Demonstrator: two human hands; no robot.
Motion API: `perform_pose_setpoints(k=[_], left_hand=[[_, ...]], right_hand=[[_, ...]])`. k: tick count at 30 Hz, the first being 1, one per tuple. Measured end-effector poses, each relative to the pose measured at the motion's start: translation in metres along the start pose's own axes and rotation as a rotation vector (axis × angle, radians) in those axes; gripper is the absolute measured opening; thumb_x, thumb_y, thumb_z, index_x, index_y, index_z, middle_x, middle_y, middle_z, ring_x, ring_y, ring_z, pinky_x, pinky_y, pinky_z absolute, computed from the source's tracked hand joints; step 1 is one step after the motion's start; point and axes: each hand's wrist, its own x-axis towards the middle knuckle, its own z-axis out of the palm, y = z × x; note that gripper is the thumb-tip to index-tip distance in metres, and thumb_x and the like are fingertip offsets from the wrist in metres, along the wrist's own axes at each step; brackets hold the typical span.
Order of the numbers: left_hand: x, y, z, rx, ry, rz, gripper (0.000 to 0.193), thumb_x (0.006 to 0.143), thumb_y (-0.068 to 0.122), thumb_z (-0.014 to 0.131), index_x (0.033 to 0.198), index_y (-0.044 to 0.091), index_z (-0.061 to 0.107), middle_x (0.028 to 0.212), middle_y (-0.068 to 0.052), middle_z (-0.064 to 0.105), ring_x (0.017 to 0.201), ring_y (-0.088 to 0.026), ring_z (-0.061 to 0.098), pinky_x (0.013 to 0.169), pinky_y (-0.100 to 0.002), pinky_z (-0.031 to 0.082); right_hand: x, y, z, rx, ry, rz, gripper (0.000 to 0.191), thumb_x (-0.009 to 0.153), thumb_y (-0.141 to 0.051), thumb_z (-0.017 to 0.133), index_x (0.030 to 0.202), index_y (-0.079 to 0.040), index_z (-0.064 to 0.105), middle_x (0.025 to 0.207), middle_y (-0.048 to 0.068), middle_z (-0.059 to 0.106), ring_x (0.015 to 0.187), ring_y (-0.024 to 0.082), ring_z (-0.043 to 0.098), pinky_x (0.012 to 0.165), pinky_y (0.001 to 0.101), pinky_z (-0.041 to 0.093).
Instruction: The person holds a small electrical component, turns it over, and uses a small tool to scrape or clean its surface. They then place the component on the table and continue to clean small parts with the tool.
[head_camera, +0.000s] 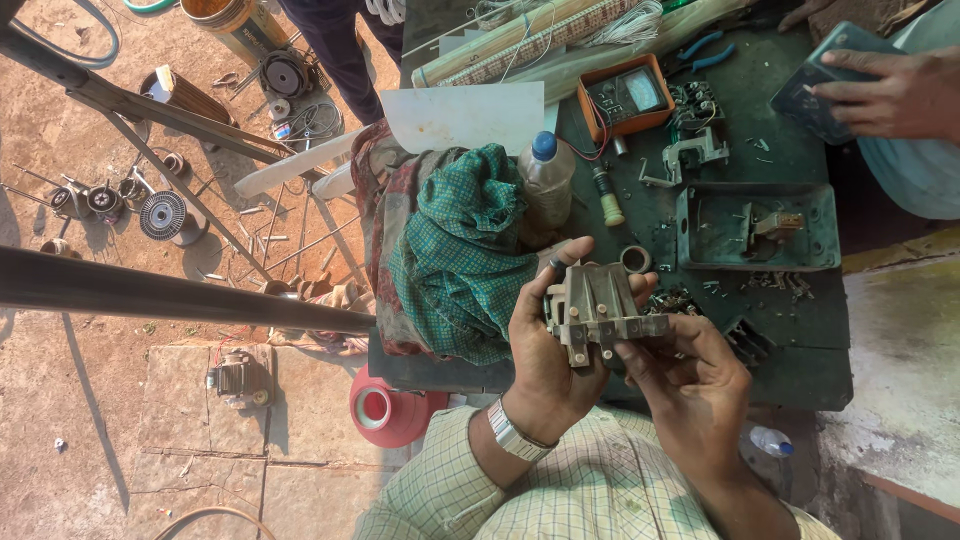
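Observation:
My left hand (545, 350), with a ring and a metal wristwatch, grips a grey switch block (590, 305) with metal terminals from its left side. My right hand (690, 385) pinches the block's lower right edge with thumb and fingers. Both hands hold it just above the near edge of the dark green workbench (800, 330). Right behind the block lie a small roll of tape (636, 259) and loose screws.
A green checked cloth (460, 250), a plastic bottle (547, 180), an orange meter (625, 95) and an open green switch box (757, 226) lie on the bench. Another person's hand (885, 95) holds a green cover at the far right. A red pot (385, 408) stands below.

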Motion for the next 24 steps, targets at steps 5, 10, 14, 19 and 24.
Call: perform_pose_setpoints(k=[5, 10, 14, 19, 24], left_hand=[[0.001, 0.001, 0.000, 0.031, 0.010, 0.030, 0.044, 0.111, 0.042, 0.040, 0.142, 0.013, 0.051, 0.121, -0.026, 0.069, 0.123, -0.039, 0.065, 0.102, -0.051, 0.057], [-0.002, -0.002, 0.002, 0.043, -0.015, 0.095, 0.044, 0.112, 0.038, 0.039, 0.144, 0.009, 0.049, 0.114, -0.011, 0.064, 0.124, -0.041, 0.065, 0.101, -0.054, 0.058], [-0.002, -0.002, 0.002, 0.100, 0.032, 0.087, 0.047, 0.109, 0.040, 0.039, 0.143, 0.011, 0.048, 0.109, -0.009, 0.061, 0.123, -0.041, 0.065, 0.099, -0.054, 0.059], [-0.002, -0.004, 0.000, 0.100, 0.007, 0.081, 0.048, 0.109, 0.040, 0.039, 0.145, 0.010, 0.048, 0.108, -0.009, 0.062, 0.124, -0.041, 0.065, 0.098, -0.054, 0.059], [-0.001, -0.005, -0.001, 0.107, -0.005, 0.078, 0.048, 0.109, 0.040, 0.039, 0.146, 0.010, 0.048, 0.107, -0.008, 0.062, 0.125, -0.041, 0.064, 0.099, -0.054, 0.059]], right_hand=[[0.000, -0.011, 0.004, 0.036, -0.090, -0.079, 0.030, 0.086, 0.002, 0.076, 0.115, 0.005, 0.068, 0.108, 0.010, 0.074, 0.101, 0.015, 0.074, 0.092, 0.0297, 0.062], [0.000, -0.015, 0.004, -0.044, -0.072, -0.141, 0.029, 0.087, 0.006, 0.076, 0.115, 0.007, 0.069, 0.106, 0.011, 0.073, 0.101, 0.016, 0.073, 0.090, 0.0295, 0.061], [-0.003, -0.012, 0.002, -0.143, -0.047, -0.215, 0.033, 0.086, 0.006, 0.074, 0.118, 0.007, 0.067, 0.107, 0.012, 0.073, 0.098, 0.017, 0.075, 0.084, 0.0286, 0.062], [-0.004, -0.008, 0.000, -0.208, -0.022, -0.253, 0.034, 0.085, 0.006, 0.075, 0.118, 0.008, 0.066, 0.106, 0.013, 0.074, 0.097, 0.017, 0.076, 0.080, 0.0280, 0.063], [-0.003, -0.007, -0.002, -0.155, -0.045, -0.247, 0.037, 0.085, 0.007, 0.073, 0.121, 0.008, 0.064, 0.107, 0.013, 0.074, 0.098, 0.016, 0.075, 0.084, 0.0286, 0.064]])
